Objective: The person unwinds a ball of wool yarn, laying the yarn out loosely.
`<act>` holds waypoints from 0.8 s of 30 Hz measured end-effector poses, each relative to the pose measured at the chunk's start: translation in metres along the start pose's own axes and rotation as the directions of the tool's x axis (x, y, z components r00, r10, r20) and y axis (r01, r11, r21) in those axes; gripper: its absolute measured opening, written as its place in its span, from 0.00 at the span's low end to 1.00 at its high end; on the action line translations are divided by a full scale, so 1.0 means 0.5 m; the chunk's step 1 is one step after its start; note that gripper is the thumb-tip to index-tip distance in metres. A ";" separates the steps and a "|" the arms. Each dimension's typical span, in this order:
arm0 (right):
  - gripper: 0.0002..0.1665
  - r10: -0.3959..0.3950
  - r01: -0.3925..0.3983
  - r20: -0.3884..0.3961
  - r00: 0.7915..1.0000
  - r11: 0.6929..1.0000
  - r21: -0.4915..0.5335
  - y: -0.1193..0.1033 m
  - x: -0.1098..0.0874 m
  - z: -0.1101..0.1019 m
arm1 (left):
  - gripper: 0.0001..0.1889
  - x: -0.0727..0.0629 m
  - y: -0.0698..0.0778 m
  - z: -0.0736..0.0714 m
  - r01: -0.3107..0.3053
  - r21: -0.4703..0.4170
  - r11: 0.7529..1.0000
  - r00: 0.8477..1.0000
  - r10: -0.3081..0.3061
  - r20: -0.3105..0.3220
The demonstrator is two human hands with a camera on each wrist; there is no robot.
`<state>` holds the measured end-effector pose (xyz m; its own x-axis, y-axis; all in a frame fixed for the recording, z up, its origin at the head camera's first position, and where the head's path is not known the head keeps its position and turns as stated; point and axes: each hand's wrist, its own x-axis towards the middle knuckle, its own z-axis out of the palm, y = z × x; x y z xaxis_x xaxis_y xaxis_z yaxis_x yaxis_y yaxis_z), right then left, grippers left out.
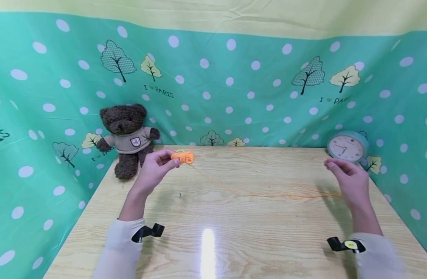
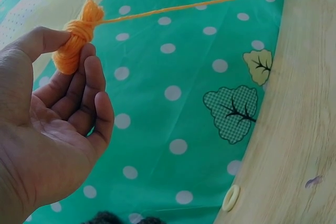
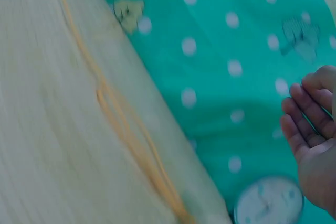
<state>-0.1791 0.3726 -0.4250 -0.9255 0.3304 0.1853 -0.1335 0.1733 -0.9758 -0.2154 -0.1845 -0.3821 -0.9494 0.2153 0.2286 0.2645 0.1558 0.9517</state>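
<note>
Head view: nearest, the left hand [image 1: 151, 170] pinches an orange yarn bundle [image 1: 183, 157] between thumb and fingers above the table [image 1: 258, 236], maybe to keep its loops snug. The right hand [image 1: 351, 182] has softly bent fingers, with nothing seen in them. Loose yarn [image 3: 140, 158] trails across the wood. Farther back, a bear [image 1: 126, 130] seems propped against the cloth [image 1: 216, 54]; a clock [image 1: 346, 148] sits right.

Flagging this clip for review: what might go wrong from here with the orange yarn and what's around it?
Tangling: loose loops lie bunched on the table and could snag if drawn in.
Unwinding: the left hand pinches the orange yarn bundle, so a tug on its trailing strand might loosen it.
Bumping: the right hand appears close to the alarm clock and might knock it.
</note>
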 end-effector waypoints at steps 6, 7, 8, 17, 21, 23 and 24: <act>0.22 -0.091 0.088 0.091 0.992 0.995 0.036 -0.030 0.000 0.100 | 0.09 0.002 0.000 0.000 -0.003 0.005 1.000 1.000 0.003 -0.001; 0.21 -0.107 0.103 0.104 0.989 0.994 0.043 -0.034 -0.001 0.115 | 0.09 0.002 0.000 0.000 -0.002 0.004 1.000 1.000 0.002 -0.003; 0.21 -0.125 0.120 0.117 0.985 0.992 0.046 -0.036 -0.001 0.129 | 0.08 0.002 -0.001 0.000 -0.001 0.003 1.000 1.000 0.001 -0.004; 0.19 -0.202 0.197 0.227 0.953 0.979 0.046 -0.049 -0.007 0.241 | 0.11 0.005 -0.003 0.004 0.005 -0.003 1.000 1.000 -0.005 0.000; 0.19 -0.188 0.178 0.263 0.946 0.982 0.062 -0.050 -0.011 0.282 | 0.11 0.005 -0.001 0.007 -0.002 -0.007 1.000 1.000 0.002 -0.001; 0.19 -0.178 0.167 0.278 0.944 0.984 0.063 -0.050 -0.014 0.302 | 0.11 0.005 0.000 0.008 -0.002 -0.008 1.000 1.000 0.002 0.002; 0.19 -0.173 0.163 0.286 0.942 0.985 0.060 -0.050 -0.016 0.312 | 0.10 0.005 0.000 0.009 -0.002 -0.009 1.000 1.000 0.002 0.004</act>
<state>-0.2239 0.2207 -0.4201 -0.9505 0.0159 0.3104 -0.3035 0.1685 -0.9378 -0.2168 -0.1796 -0.3826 -0.9483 0.2193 0.2294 0.2645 0.1466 0.9532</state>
